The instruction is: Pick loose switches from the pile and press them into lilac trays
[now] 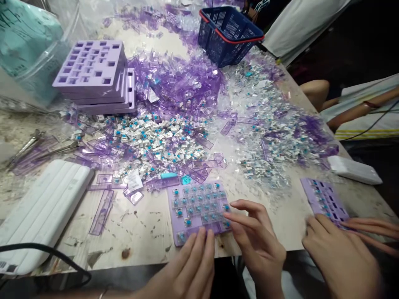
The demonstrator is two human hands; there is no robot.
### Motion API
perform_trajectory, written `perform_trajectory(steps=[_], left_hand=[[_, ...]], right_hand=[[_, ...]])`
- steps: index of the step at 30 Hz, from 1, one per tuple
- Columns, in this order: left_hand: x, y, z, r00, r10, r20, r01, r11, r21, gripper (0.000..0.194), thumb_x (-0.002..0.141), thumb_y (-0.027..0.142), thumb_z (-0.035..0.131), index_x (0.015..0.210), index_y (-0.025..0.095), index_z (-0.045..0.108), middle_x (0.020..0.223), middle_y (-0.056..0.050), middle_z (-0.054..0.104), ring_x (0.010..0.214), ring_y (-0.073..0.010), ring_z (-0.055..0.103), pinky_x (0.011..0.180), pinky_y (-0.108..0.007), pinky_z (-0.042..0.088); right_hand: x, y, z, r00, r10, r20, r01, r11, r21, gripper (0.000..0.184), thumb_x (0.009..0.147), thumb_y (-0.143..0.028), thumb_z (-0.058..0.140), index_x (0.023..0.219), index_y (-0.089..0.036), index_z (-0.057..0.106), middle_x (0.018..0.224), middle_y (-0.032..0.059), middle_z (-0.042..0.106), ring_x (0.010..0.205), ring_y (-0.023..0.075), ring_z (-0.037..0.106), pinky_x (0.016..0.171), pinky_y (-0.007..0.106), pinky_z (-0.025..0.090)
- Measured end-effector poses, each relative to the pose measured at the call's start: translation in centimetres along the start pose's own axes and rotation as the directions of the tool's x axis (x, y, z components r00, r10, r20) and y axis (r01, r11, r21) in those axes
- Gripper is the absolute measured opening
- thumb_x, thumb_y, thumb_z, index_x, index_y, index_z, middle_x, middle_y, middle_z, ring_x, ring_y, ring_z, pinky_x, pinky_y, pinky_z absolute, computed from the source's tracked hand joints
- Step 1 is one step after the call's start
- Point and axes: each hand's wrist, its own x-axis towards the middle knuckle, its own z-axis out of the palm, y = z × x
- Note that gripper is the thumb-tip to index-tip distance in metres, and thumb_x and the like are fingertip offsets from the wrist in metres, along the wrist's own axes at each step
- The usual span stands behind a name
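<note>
A light purple tray [199,220] lies on the table in front of me, holding rows of small clear switches with blue centres [199,199]. A purple translucent strip [199,234] lies along its near side. My left hand [190,265] has its fingers stretched out side by side, tips touching the tray's near side by the strip. At the tray's right edge is my right hand [255,238], fingers bent and apart, its index fingertip and thumb near the switches at that edge. Whether it touches one, I cannot tell.
Behind the tray are heaps of white-and-blue switches [156,137] and purple plastic pieces [187,79]. Stacked purple trays [90,66], a white power bank [46,211], tweezers [56,149] and a blue basket [227,37] surround them. At right, another person's hands [339,249] work on a similar tray [326,201].
</note>
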Motion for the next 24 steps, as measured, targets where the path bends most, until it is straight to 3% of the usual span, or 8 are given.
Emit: perform_trajectory(steps=[3,7,9,11,15,18,24], left_hand=[[0.0,0.1,-0.3,0.999,0.033,0.005,-0.034,0.995,0.090,0.037,0.094,0.028,0.043,0.116,0.008,0.064,0.119,-0.009,0.067,0.110,-0.0227,0.063,0.102,-0.035,0.044],[-0.1,1.0,0.1,0.997,-0.023,-0.072,0.025,0.999,0.031,0.025,0.091,0.020,0.049,0.106,0.013,0.067,0.099,-0.002,0.073,0.091,-0.0174,0.066,0.095,-0.033,0.048],[-0.2,1.5,0.6,0.991,-0.071,-0.116,0.070,0.997,-0.015,0.018,0.088,0.017,0.052,0.098,0.015,0.068,0.087,0.000,0.072,0.080,-0.0154,0.065,0.089,-0.031,0.049],[-0.3,1.8,1.0,0.981,-0.115,-0.156,0.107,0.993,-0.054,0.014,0.086,0.014,0.053,0.089,0.015,0.066,0.077,0.002,0.069,0.070,-0.0130,0.061,0.082,-0.027,0.050],[-0.5,2.1,1.4,0.965,-0.157,-0.210,0.141,0.986,-0.090,0.012,0.084,0.013,0.051,0.080,0.014,0.061,0.067,0.002,0.061,0.058,-0.0105,0.053,0.066,-0.024,0.046],[-0.5,2.2,1.5,0.954,-0.186,-0.236,0.156,0.978,-0.138,0.010,0.083,0.014,0.051,0.079,0.013,0.060,0.063,0.002,0.056,0.053,-0.0099,0.048,0.055,-0.024,0.039],[-0.6,2.8,2.1,0.948,-0.252,-0.193,0.210,0.954,-0.215,0.018,0.088,0.015,0.043,0.085,0.015,0.061,0.069,0.002,0.058,0.062,-0.0119,0.051,0.063,-0.026,0.037]], right_hand=[[2.6,-2.1,0.2,0.973,-0.137,0.188,0.153,0.985,-0.075,0.024,0.091,-0.009,0.052,0.109,-0.022,0.063,0.109,0.0049,0.053,0.103,0.0167,0.052,0.088,0.031,0.042],[6.1,-4.9,1.9,0.829,-0.289,0.478,0.394,0.909,-0.133,0.018,0.095,-0.013,0.049,0.104,-0.017,0.063,0.108,0.0068,0.058,0.102,0.0198,0.051,0.088,0.034,0.039],[7.3,-5.9,3.6,0.758,-0.316,0.571,0.455,0.883,-0.115,0.018,0.097,-0.017,0.046,0.101,-0.016,0.064,0.103,0.0058,0.062,0.097,0.0203,0.053,0.085,0.035,0.039],[8.0,-6.7,5.7,0.718,-0.302,0.627,0.480,0.867,-0.133,0.019,0.097,-0.021,0.047,0.097,-0.015,0.065,0.096,0.0047,0.064,0.090,0.0202,0.054,0.080,0.035,0.040],[8.3,-7.5,9.6,0.765,-0.257,0.591,0.507,0.806,-0.306,0.020,0.091,-0.032,0.060,0.082,-0.014,0.065,0.080,0.0048,0.064,0.078,0.0215,0.055,0.070,0.034,0.040],[8.2,-7.9,11.0,0.787,-0.271,0.554,0.532,0.752,-0.389,0.027,0.085,-0.039,0.068,0.078,-0.013,0.065,0.076,0.0062,0.064,0.076,0.0220,0.055,0.068,0.034,0.040],[8.2,-8.2,12.1,0.776,-0.252,0.578,0.540,0.739,-0.402,0.035,0.090,-0.046,0.058,0.082,-0.012,0.063,0.080,0.0094,0.064,0.081,0.0229,0.057,0.071,0.035,0.044]])
